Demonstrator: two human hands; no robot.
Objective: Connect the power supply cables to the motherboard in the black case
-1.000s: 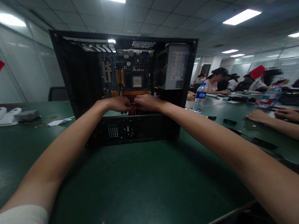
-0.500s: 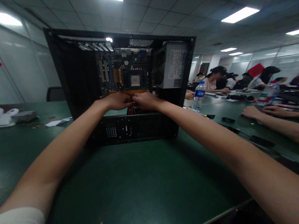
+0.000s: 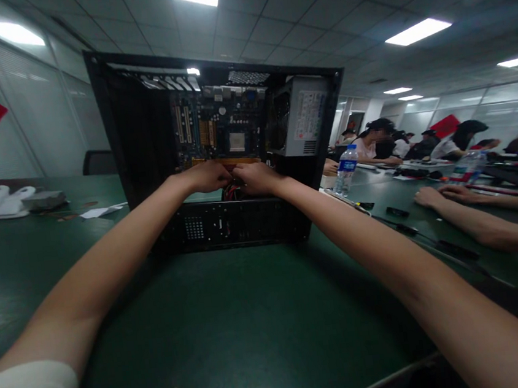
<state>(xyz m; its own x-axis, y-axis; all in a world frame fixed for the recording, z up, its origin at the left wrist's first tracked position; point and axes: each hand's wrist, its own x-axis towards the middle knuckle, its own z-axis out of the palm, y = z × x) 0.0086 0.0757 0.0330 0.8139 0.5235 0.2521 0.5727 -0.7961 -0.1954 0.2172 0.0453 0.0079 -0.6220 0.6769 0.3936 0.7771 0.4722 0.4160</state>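
An opened black computer case (image 3: pixel 225 225) stands on the green table in front of me. Inside it are a motherboard (image 3: pixel 245 116) and, at the upper right, a grey power supply (image 3: pixel 310 114). My left hand (image 3: pixel 206 176) reaches in at the lower part of the motherboard, its fingers curled together beside the yellow-orange memory slots (image 3: pixel 241 159). Close by on the right, my right hand (image 3: pixel 257 177) is also closed. Red and dark cables (image 3: pixel 231 192) show just below the fingertips. What either hand pinches, if anything, is hidden.
A water bottle (image 3: pixel 345 171) stands right of the case, near small dark parts and a cable (image 3: pixel 401 227). Another person's hands (image 3: pixel 430 197) rest on the table at right. White objects (image 3: pixel 12 202), a grey box (image 3: pixel 44 201) and paper (image 3: pixel 102 211) lie at left.
The whole view has shifted slightly. My right hand sits a little lower and more of the cables shows beneath the fingers. The neighbour's hands have moved slightly left.
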